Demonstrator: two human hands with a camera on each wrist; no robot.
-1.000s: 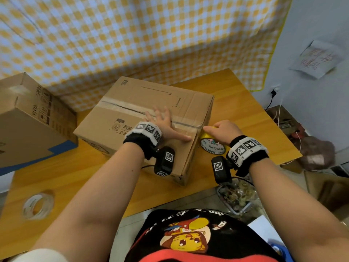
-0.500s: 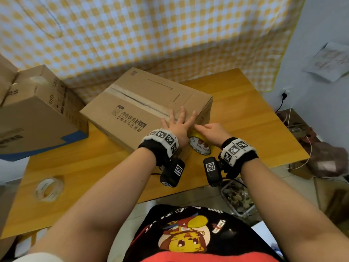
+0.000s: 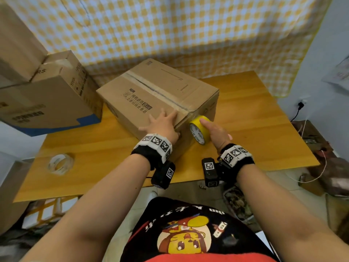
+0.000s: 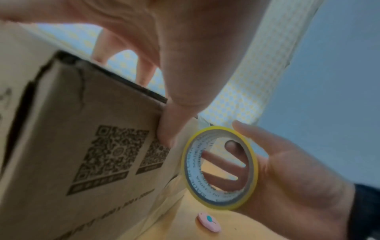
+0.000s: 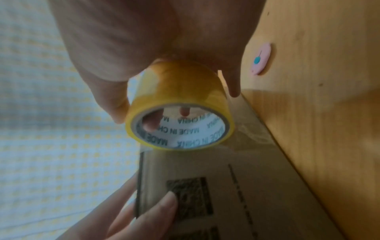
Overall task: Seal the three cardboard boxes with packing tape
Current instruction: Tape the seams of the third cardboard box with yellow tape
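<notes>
A brown cardboard box (image 3: 156, 97) lies mid-table with clear tape along its top seam. My left hand (image 3: 162, 123) lies flat with spread fingers on the box top at the near corner. Its thumb (image 4: 168, 129) presses the side face beside the printed codes. My right hand (image 3: 214, 130) grips a yellow tape roll (image 3: 199, 129) against that side face, just below the top edge. In the right wrist view a clear strip runs from the roll (image 5: 179, 91) onto the box (image 5: 236, 194). Two more cardboard boxes, a lower one (image 3: 51, 99) and an upper one (image 3: 17, 53), stand at the left.
A clear tape roll (image 3: 59, 164) lies on the wooden table (image 3: 245, 120) near the front left. A small pink oval object (image 4: 208, 224) sits on the table by the box's near side. A checked cloth hangs behind. Cables and clutter lie on the floor at the right.
My left hand slid from the seam toward the box's near corner, the thumb now down on the side. The right hand keeps the roll at the side face. The view widened leftward.
</notes>
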